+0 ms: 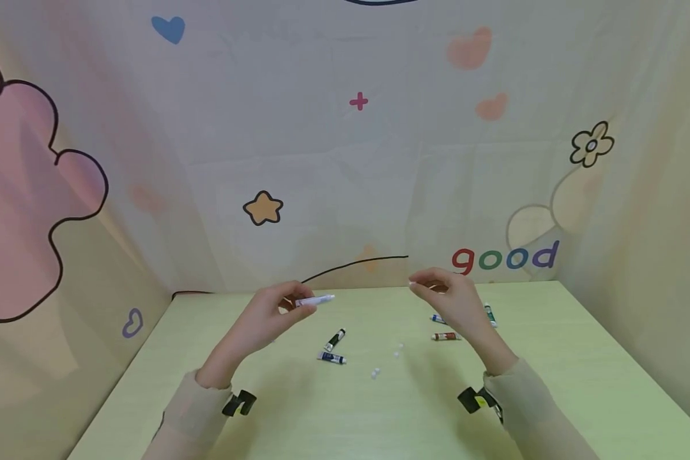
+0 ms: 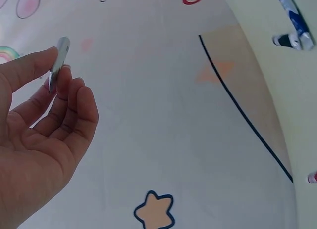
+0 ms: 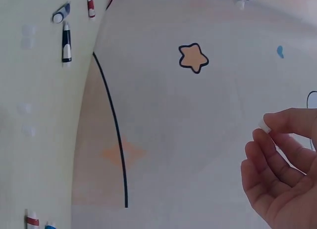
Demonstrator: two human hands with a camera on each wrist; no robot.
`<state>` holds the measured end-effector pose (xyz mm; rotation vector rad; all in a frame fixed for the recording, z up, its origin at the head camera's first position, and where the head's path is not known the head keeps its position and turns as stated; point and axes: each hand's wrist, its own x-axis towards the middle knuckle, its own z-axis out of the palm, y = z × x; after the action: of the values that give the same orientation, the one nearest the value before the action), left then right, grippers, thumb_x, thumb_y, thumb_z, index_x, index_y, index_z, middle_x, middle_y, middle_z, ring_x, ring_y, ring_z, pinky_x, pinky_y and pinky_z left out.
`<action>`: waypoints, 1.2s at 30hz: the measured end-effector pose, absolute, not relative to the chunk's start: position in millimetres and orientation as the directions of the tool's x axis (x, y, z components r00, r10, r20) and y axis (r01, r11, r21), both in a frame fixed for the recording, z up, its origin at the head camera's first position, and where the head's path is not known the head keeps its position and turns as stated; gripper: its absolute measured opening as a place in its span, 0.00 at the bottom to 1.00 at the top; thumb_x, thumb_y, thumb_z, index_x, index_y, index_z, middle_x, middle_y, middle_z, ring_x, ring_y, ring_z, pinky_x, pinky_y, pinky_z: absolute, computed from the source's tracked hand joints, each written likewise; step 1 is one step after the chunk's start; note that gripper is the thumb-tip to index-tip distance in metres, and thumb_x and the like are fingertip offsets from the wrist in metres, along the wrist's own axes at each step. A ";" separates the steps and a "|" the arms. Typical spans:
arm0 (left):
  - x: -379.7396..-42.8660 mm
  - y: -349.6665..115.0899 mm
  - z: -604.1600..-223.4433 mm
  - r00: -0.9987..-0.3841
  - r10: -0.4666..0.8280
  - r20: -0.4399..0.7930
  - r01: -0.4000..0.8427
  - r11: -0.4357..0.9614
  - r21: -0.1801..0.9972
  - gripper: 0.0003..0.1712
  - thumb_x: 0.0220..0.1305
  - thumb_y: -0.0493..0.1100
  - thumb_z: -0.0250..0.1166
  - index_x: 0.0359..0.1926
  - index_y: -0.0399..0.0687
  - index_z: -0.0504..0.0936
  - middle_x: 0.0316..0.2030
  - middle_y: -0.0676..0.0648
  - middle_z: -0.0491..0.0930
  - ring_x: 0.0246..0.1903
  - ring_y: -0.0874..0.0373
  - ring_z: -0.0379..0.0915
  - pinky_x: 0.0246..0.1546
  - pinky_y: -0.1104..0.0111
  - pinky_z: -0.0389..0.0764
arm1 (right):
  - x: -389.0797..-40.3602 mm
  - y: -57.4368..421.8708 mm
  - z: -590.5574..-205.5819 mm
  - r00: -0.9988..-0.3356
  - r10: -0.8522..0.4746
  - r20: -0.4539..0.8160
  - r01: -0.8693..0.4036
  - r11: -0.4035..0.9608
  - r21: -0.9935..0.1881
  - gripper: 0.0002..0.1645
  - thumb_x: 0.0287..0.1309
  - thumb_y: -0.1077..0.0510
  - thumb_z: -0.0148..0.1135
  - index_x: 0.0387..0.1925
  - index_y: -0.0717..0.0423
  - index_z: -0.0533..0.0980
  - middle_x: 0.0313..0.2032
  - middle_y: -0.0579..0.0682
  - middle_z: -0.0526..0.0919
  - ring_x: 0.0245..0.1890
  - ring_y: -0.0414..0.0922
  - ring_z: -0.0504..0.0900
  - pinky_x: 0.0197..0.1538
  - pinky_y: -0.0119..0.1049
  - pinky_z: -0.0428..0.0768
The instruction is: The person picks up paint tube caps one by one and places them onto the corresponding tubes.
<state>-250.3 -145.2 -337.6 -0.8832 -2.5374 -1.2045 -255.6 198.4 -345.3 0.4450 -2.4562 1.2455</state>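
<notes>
Raised above the table, my left hand (image 1: 267,319) pinches a white paint tube (image 1: 315,299) between thumb and fingers, its narrow neck pointing right. In the left wrist view the same paint tube (image 2: 62,51) stands tilted between thumb and fingertips. My right hand (image 1: 451,297), also raised and well apart from the tube, pinches a small white cap (image 1: 412,283) between thumb and index finger. The right wrist view shows this cap (image 3: 264,125) at the fingertips, partly covered by them.
On the table (image 1: 299,421) lie a black tube (image 1: 335,339) and a dark blue tube (image 1: 331,358). Small white caps (image 1: 376,372) lie near the middle. Towards the right are a red tube (image 1: 445,336), a partly hidden blue tube (image 1: 436,319) and a green tube (image 1: 490,315). A printed curtain (image 1: 333,160) hangs behind.
</notes>
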 end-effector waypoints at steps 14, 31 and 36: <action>-209.9 -130.4 -324.0 -0.763 0.412 0.498 0.643 0.400 0.653 0.08 0.66 0.43 0.70 0.45 0.55 0.84 0.35 0.59 0.83 0.34 0.58 0.77 0.34 0.66 0.77 | -207.1 180.9 -333.2 -0.838 -0.137 0.528 -0.532 0.423 -0.734 0.11 0.64 0.56 0.69 0.47 0.53 0.84 0.40 0.43 0.86 0.41 0.41 0.83 0.48 0.33 0.79; -187.6 -110.6 -318.4 -0.672 0.474 0.569 0.736 0.338 0.587 0.08 0.67 0.46 0.69 0.46 0.54 0.84 0.36 0.62 0.83 0.34 0.62 0.77 0.37 0.66 0.79 | -175.9 157.5 -327.9 -0.693 -0.205 0.691 -0.718 0.290 -0.633 0.10 0.60 0.65 0.70 0.43 0.52 0.85 0.38 0.41 0.87 0.39 0.41 0.83 0.45 0.34 0.82; -181.5 -108.3 -320.3 -0.645 0.488 0.588 0.758 0.313 0.572 0.08 0.67 0.45 0.70 0.46 0.54 0.84 0.37 0.63 0.82 0.35 0.63 0.76 0.38 0.67 0.79 | -170.2 151.3 -332.1 -0.655 -0.250 0.713 -0.756 0.197 -0.624 0.12 0.59 0.68 0.71 0.42 0.52 0.85 0.38 0.43 0.87 0.40 0.41 0.84 0.44 0.33 0.82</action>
<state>-181.5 -108.3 -320.3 -1.1225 -2.2790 -1.2490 -170.2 151.3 -332.1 0.9362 -2.0192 1.4627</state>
